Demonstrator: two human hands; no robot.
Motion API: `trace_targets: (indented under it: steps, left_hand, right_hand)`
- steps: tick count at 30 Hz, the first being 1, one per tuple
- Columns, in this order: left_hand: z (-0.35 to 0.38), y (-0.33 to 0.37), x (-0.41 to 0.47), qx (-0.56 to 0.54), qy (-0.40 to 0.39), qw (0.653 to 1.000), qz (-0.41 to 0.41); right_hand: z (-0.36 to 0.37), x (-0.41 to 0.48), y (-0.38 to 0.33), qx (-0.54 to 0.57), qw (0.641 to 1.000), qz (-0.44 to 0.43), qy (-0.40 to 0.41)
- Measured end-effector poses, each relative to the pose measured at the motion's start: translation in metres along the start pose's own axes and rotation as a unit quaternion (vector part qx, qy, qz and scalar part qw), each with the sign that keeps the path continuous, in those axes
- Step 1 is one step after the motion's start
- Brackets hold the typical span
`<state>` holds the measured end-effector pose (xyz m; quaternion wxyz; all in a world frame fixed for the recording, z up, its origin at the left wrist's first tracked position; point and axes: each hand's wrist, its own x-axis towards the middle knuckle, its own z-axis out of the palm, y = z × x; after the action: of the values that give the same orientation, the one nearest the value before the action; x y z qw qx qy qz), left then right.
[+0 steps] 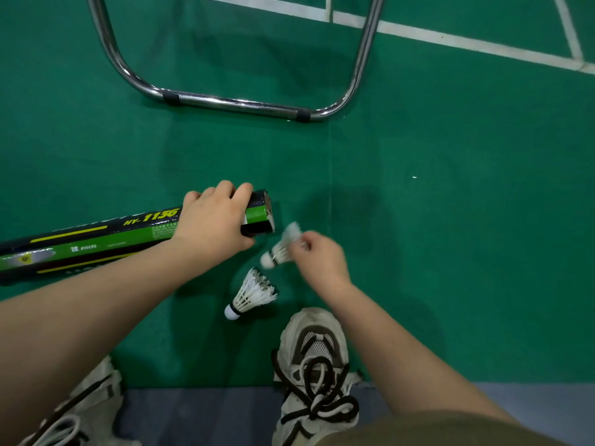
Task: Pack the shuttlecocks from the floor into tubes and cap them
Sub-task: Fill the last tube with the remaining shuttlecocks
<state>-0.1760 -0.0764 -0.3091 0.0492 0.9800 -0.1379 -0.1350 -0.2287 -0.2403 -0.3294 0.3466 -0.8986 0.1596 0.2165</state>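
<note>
1. While the tube [96, 243] is gripped near its mouth by the left hand [214, 220], with fingers curled over the top and thumb underneath, its long body trails out past the left wrist. It sits low over the floor [450, 220]; whether it touches cannot be told.
2. One shuttlecock [278, 252] is pinched by its feather skirt in the right hand [317, 259], cork pointing down and toward the left hand. It is held just beside the tube mouth and is not yet inserted. Feathers are motion-blurred, so the exact finger placement cannot be told.
3. A second shuttlecock [249, 296] lies on the floor just below and between the two hands, untouched.
4. Tube interior is not visible, so the count already packed cannot be told.
5. No cap is seen, so capping is judged not started.
6. Progress is judged as mid-packing. Only these two loose shuttlecocks are seen. Left to do: held one to be inserted, floor one to be picked up and inserted, tube to be capped.
7. Also noted: a shoe [314, 358] below the right hand and a chrome frame [238, 103] well beyond both hands.
</note>
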Motion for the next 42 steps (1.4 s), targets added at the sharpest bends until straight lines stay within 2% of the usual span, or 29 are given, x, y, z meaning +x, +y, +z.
trace_targets:
  steps: [3, 4, 6, 10, 13, 16, 19, 23, 25, 26, 27, 28, 30, 31, 32, 33, 35, 37, 40, 42]
  left_hand:
    - [-0.001, 0.001, 0.001, -0.002, -0.002, 1.0, -0.002]
    - [-0.001, 0.002, 0.001, -0.002, -0.003, 1.0, -0.002]
    - [-0.001, 0.005, 0.0, -0.006, -0.003, 1.0, 0.001]
    - [-0.003, 0.015, 0.0, -0.019, 0.01, 1.0, 0.007]
    - [-0.007, 0.019, 0.004, -0.032, 0.025, 0.999, 0.009]
    - [-0.011, 0.021, 0.006, -0.027, 0.031, 0.999, 0.01]
    - [-0.013, 0.023, 0.004, -0.016, 0.026, 0.999, 0.021]
    - [-0.011, 0.019, -0.002, 0.0, 0.008, 0.999, 0.043]
    - [-0.007, 0.016, -0.007, 0.002, 0.002, 0.999, 0.049]
    - [-0.006, 0.015, -0.008, 0.002, 0.005, 0.999, 0.048]
    - [-0.005, 0.013, -0.008, 0.002, 0.012, 0.999, 0.046]
    - [-0.005, 0.012, -0.007, 0.004, 0.019, 0.999, 0.041]
    - [-0.007, 0.009, -0.005, 0.006, 0.02, 0.999, 0.027]
    - [-0.007, 0.007, -0.004, 0.007, 0.017, 1.0, 0.021]
    - [-0.007, 0.005, -0.005, 0.008, 0.013, 1.0, 0.017]
    - [-0.005, 0.002, -0.006, 0.008, 0.008, 1.0, 0.014]
    - [-0.003, -0.002, -0.01, 0.012, -0.001, 1.0, 0.011]
    - [0.0, -0.004, -0.013, 0.017, -0.007, 1.0, 0.01]
    - [0.002, -0.006, -0.016, 0.017, -0.009, 1.0, 0.014]
    - [0.002, -0.009, -0.017, 0.021, -0.001, 1.0, 0.012]
  right_hand:
    - [-0.03, 0.004, -0.005, 0.134, 0.978, -0.01, 0.162]
    - [-0.037, 0.004, -0.008, 0.18, 0.963, -0.02, 0.197]
    - [-0.043, 0.006, -0.014, 0.222, 0.95, -0.045, 0.216]
    - [-0.034, 0.005, -0.026, 0.221, 0.958, -0.095, 0.155]
    - [-0.027, 0.004, -0.026, 0.238, 0.96, -0.101, 0.105]
    - [-0.025, 0.004, -0.027, 0.316, 0.945, -0.085, 0.005]
    - [-0.03, 0.001, -0.033, 0.342, 0.934, -0.069, -0.08]
    - [-0.042, -0.004, -0.043, 0.276, 0.922, -0.053, -0.265]
    - [-0.04, -0.004, -0.05, 0.247, 0.914, -0.054, -0.316]
    - [-0.034, -0.004, -0.052, 0.244, 0.923, -0.054, -0.292]
    - [-0.025, -0.003, -0.052, 0.249, 0.941, -0.058, -0.221]
    - [-0.015, -0.003, -0.05, 0.264, 0.955, -0.07, -0.112]
    - [0.0, -0.007, -0.04, 0.307, 0.939, -0.111, 0.109]
    - [0.005, -0.009, -0.032, 0.298, 0.931, -0.124, 0.171]
    - [0.01, -0.011, -0.024, 0.264, 0.936, -0.125, 0.195]
    - [0.014, -0.013, -0.015, 0.213, 0.955, -0.112, 0.175]
    - [0.028, -0.015, -0.001, 0.066, 0.994, -0.074, 0.041]
    - [0.043, -0.02, 0.006, -0.067, 0.993, -0.067, -0.072]
    - [0.057, -0.024, 0.012, -0.16, 0.977, -0.101, -0.094]
    - [0.055, -0.019, 0.012, -0.115, 0.986, -0.102, -0.061]
